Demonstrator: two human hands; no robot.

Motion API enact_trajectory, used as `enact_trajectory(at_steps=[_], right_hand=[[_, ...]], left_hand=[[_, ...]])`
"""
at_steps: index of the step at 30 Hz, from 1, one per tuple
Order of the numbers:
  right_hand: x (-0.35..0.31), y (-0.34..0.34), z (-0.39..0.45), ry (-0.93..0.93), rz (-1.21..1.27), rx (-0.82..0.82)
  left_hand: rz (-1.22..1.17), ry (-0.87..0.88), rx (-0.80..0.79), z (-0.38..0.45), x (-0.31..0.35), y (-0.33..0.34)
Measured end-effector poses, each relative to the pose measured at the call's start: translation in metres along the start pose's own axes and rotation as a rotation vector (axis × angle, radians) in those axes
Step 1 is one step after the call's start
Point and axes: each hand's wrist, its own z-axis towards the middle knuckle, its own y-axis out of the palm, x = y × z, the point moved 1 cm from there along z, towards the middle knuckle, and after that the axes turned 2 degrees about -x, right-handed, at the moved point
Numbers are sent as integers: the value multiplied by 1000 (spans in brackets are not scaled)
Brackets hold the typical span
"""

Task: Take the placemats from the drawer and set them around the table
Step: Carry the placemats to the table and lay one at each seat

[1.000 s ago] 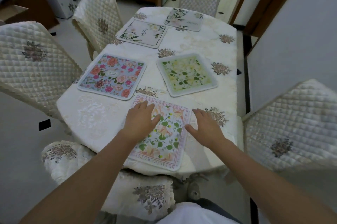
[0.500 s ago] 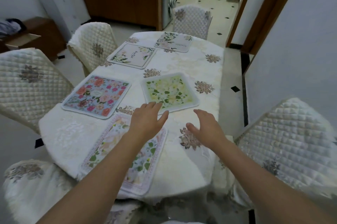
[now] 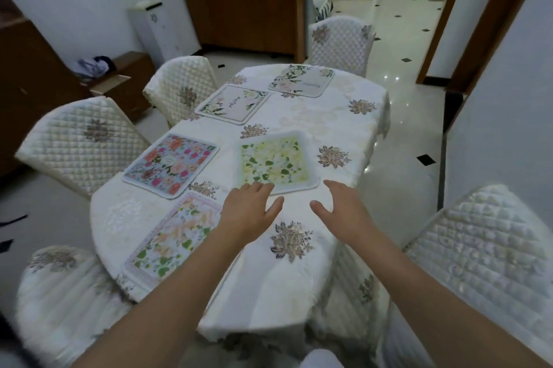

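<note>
Several floral placemats lie on the oval table [image 3: 299,283] with its white cloth. A peach and green mat [image 3: 170,239] lies at the near left end. A pink and blue mat [image 3: 170,164] sits left, a yellow and white mat [image 3: 276,161] in the middle, and two pale mats [image 3: 233,103] [image 3: 302,84] lie farther back. My left hand [image 3: 248,212] hovers open at the near edge of the yellow mat. My right hand [image 3: 344,212] hovers open just right of it, holding nothing.
Quilted cream chairs ring the table: left [image 3: 80,140], far left [image 3: 182,89], far end [image 3: 341,44], near right [image 3: 490,248], near left [image 3: 59,292]. A wooden cabinet [image 3: 30,83] stands at left, a wall [image 3: 508,98] close on the right.
Both hands left the peach and green mat and moved forward and right toward the yellow mat. The view lifted and shifted right along the table.
</note>
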Motion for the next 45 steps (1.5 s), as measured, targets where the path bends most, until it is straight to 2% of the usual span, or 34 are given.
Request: enact_trajectory(at_steps=[7,17,23,33,41,45], right_hand=[[-9,5,29,-1,11,-32],[-25,45,105,150,-15,-89],[-26,77,147,278,-19,-126],[-7,114,209,382,-47,-225],[14,143,221,518,-115,-296],[19,148,220,541,-128,-237]], left_hand=[[-34,-46,-3,27,-20,5],[-172,-35,-66,103,-96,54],[-242,-60,-157,152,-137,88],[-378,-248,-399,185,-180,139],[-414,-263,-286,186,-180,152],[-564,-347,-239,190,-183,157]])
